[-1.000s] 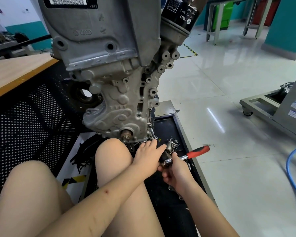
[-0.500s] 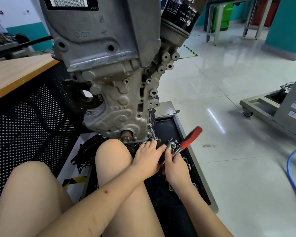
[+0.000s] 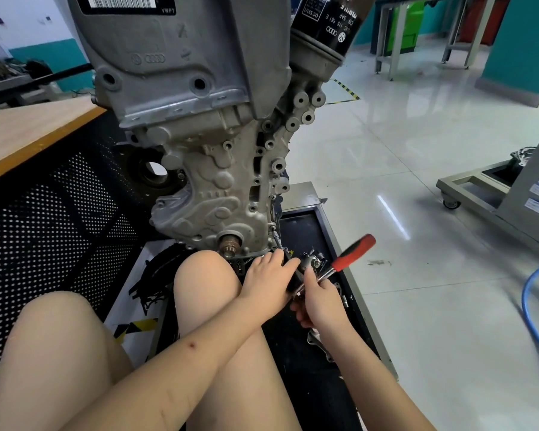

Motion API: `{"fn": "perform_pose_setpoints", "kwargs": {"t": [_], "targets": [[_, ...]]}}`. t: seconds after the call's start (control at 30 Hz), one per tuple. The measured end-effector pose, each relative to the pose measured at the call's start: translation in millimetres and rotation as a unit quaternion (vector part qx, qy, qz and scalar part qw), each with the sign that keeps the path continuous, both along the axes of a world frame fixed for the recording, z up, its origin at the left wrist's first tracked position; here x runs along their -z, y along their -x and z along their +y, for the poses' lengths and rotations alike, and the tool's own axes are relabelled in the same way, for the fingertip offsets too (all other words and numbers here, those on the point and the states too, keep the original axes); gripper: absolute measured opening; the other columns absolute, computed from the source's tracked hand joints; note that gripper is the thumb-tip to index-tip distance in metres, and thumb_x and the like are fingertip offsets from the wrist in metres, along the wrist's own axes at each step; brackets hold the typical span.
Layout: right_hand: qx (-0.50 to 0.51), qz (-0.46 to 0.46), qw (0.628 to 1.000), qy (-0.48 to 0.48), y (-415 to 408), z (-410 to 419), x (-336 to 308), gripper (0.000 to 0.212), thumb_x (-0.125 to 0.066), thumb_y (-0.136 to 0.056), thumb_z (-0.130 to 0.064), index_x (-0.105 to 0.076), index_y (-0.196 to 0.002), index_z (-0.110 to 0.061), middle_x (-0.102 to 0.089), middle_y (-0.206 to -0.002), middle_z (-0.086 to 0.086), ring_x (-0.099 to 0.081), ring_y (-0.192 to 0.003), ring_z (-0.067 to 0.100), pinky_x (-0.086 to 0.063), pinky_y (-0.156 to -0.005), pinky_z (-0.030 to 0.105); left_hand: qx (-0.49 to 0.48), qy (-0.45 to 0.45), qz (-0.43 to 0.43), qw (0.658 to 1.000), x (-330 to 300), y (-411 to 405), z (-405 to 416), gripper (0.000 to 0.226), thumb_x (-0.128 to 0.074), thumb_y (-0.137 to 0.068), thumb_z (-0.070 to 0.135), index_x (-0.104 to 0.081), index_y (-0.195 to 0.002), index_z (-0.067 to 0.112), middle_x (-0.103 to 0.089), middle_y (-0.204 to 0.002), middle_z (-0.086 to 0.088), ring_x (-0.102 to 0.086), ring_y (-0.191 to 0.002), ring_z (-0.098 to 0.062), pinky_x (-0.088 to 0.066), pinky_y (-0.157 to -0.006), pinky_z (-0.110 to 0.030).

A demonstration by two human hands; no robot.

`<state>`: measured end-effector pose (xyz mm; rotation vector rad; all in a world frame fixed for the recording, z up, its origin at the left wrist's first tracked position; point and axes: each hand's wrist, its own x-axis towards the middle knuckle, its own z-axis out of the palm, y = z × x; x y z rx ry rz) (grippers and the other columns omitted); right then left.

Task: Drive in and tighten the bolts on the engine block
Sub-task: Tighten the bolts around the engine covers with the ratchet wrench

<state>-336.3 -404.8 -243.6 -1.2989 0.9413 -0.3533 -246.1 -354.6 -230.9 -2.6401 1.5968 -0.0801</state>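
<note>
The grey engine block [image 3: 218, 181] hangs in front of me, its lower end just above my knees. A ratchet wrench with a red handle [image 3: 355, 251] sits at the block's bottom right edge, with the handle pointing up and to the right. My left hand [image 3: 268, 275] lies over the ratchet's head, fingers curled round the black socket [image 3: 293, 276]. My right hand [image 3: 321, 303] grips the bare metal shaft just below the red grip. The hands hide the bolt.
A black oil filter [image 3: 327, 20] sticks out at the block's top right. Below lies a black tray [image 3: 308, 231] with loose metal parts. A wooden bench [image 3: 19, 129] stands at the left. A wheeled stand [image 3: 479, 188] and a blue hose [image 3: 532, 306] are on the floor at the right.
My right hand swung the red handle from pointing right to pointing up and right. The left hand stayed on the ratchet's head.
</note>
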Motion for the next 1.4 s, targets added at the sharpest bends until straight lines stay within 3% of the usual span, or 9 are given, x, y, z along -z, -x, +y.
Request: {"fn": "perform_pose_setpoints", "kwargs": {"t": [0.23,0.37,0.6,0.73,0.83,0.97,1.1,1.27,1.4], "targets": [[0.04,-0.06,0.954,-0.292,-0.7,-0.2,-5.0,0.054,-0.026,-0.101,-0.038,-0.053,-0.068,-0.005,-0.05,-0.048,0.006,-0.035,-0.029,0.009,-0.026,-0.031,0.014,0.003,-0.014,-0.001,1.0,-3.6,1.7,0.7,0.062,-0.052,-0.084,0.009,-0.029,-0.14,0.021,-0.035,-0.13,-0.008,-0.033,-0.123,-0.024,-0.023,-0.1,-0.03],[0.053,-0.061,0.949,-0.306,-0.7,-0.2,-5.4,0.052,-0.026,-0.101,-0.038,-0.052,-0.07,-0.005,-0.048,-0.045,0.005,-0.035,-0.029,0.009,-0.027,-0.032,0.014,0.013,-0.024,-0.002,1.0,-2.2,1.8,-0.5,0.064,-0.05,-0.086,0.008,-0.025,-0.143,0.021,-0.035,-0.13,-0.009,-0.032,-0.124,-0.023,-0.022,-0.102,-0.03],[0.022,0.007,1.0,-0.01,-0.8,2.2,1.7,0.045,-0.031,-0.099,-0.036,-0.049,-0.07,-0.006,-0.053,-0.055,0.006,-0.044,-0.039,0.014,-0.037,-0.04,0.024,0.011,-0.012,0.004,1.0,-0.7,2.2,-1.2,0.058,-0.05,-0.086,0.017,-0.029,-0.14,0.024,-0.038,-0.126,-0.007,-0.036,-0.12,-0.024,-0.023,-0.099,-0.029],[-0.041,0.058,0.97,0.232,-0.5,5.4,2.6,0.028,-0.034,-0.097,-0.04,-0.045,-0.096,-0.014,-0.065,-0.087,0.014,-0.06,-0.078,0.03,-0.043,-0.07,0.035,0.013,-0.015,0.009,1.0,0.8,1.8,0.0,0.048,-0.045,-0.089,0.022,-0.034,-0.136,0.023,-0.037,-0.122,-0.007,-0.036,-0.117,-0.025,-0.024,-0.096,-0.03],[-0.055,0.075,0.962,0.256,0.1,7.0,2.2,0.029,-0.034,-0.098,-0.039,-0.047,-0.104,-0.014,-0.066,-0.099,0.014,-0.06,-0.095,0.033,-0.042,-0.076,0.035,0.014,-0.018,0.01,1.0,3.2,0.8,1.0,0.044,-0.042,-0.09,0.023,-0.036,-0.134,0.023,-0.037,-0.12,-0.007,-0.037,-0.115,-0.025,-0.024,-0.093,-0.03],[-0.044,0.038,0.981,0.186,-0.6,3.2,3.0,0.025,-0.035,-0.098,-0.037,-0.048,-0.096,-0.016,-0.062,-0.09,0.009,-0.056,-0.079,0.026,-0.043,-0.074,0.033,0.005,-0.007,0.01,1.0,3.1,0.8,-0.2,0.05,-0.049,-0.088,0.024,-0.034,-0.136,0.025,-0.039,-0.121,-0.005,-0.038,-0.116,-0.023,-0.025,-0.095,-0.028],[0.007,-0.002,1.0,-0.019,-2.5,-1.0,0.5,0.039,-0.031,-0.1,-0.036,-0.05,-0.079,-0.008,-0.056,-0.06,0.008,-0.045,-0.04,0.014,-0.035,-0.038,0.02,-0.005,0.006,0.007,1.0,0.9,-0.1,-1.0,0.058,-0.054,-0.085,0.023,-0.031,-0.139,0.025,-0.038,-0.126,-0.005,-0.037,-0.121,-0.023,-0.026,-0.098,-0.029],[0.055,-0.077,0.947,-0.306,-0.3,-2.1,-7.8,0.054,-0.026,-0.101,-0.038,-0.051,-0.067,-0.005,-0.048,-0.049,0.006,-0.034,-0.029,0.009,-0.026,-0.032,0.013,0.003,-0.012,0.004,1.0,-1.4,1.7,-0.9,0.064,-0.052,-0.084,0.015,-0.026,-0.142,0.023,-0.036,-0.129,-0.007,-0.033,-0.123,-0.024,-0.023,-0.1,-0.03],[0.072,-0.094,0.933,-0.34,0.6,-2.1,-8.2,0.052,-0.026,-0.101,-0.038,-0.05,-0.069,-0.005,-0.046,-0.049,0.006,-0.033,-0.027,0.008,-0.025,-0.031,0.013,0.01,-0.024,0.008,1.0,-1.2,2.8,-2.0,0.064,-0.05,-0.086,0.016,-0.023,-0.143,0.023,-0.038,-0.127,-0.008,-0.035,-0.121,-0.025,-0.024,-0.099,-0.031]]}}
